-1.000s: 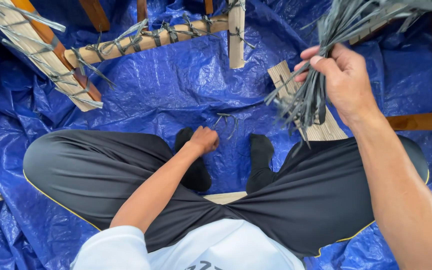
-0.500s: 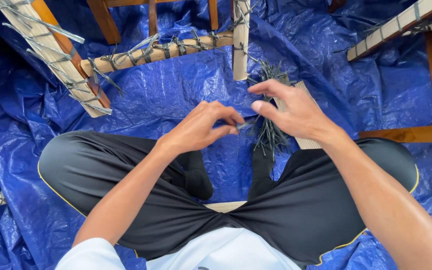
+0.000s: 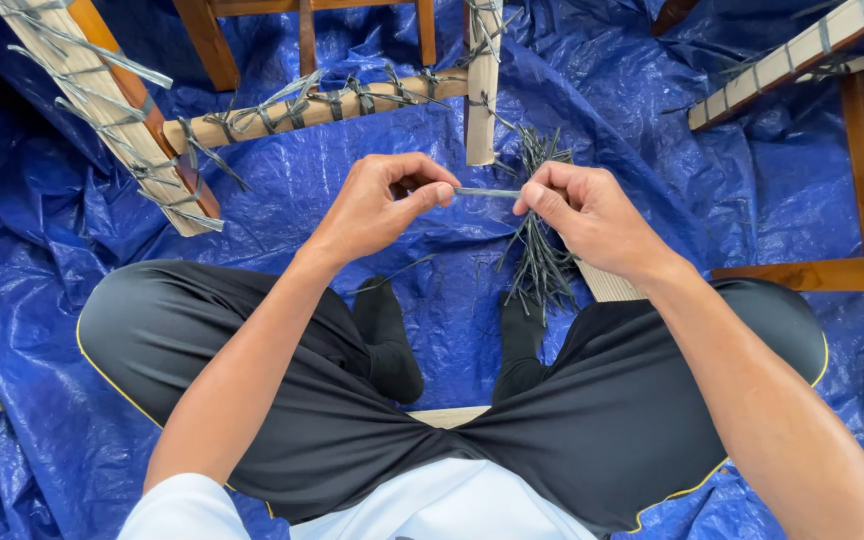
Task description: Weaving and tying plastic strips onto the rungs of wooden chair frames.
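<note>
Grey strip (image 3: pixel 487 192) stretched between my left hand (image 3: pixel 382 205) and right hand (image 3: pixel 587 215), fingers of both pinched shut on its ends above the bundle (image 3: pixel 542 255) on the blue tarp (image 3: pixel 352 170); I'd keep it taut and untwisted.

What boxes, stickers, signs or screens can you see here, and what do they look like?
None: no package, label, sign or screen shows in this view.
What is there instead:
Blue tarp, crinkled plastic sheet covering the floor.
Wooden frames, pale and brown bars wrapped with grey strips, standing at the top.
Bundle of thin grey strips, lying below the right hand.
One grey strip, held between the left hand and the right hand.
</note>
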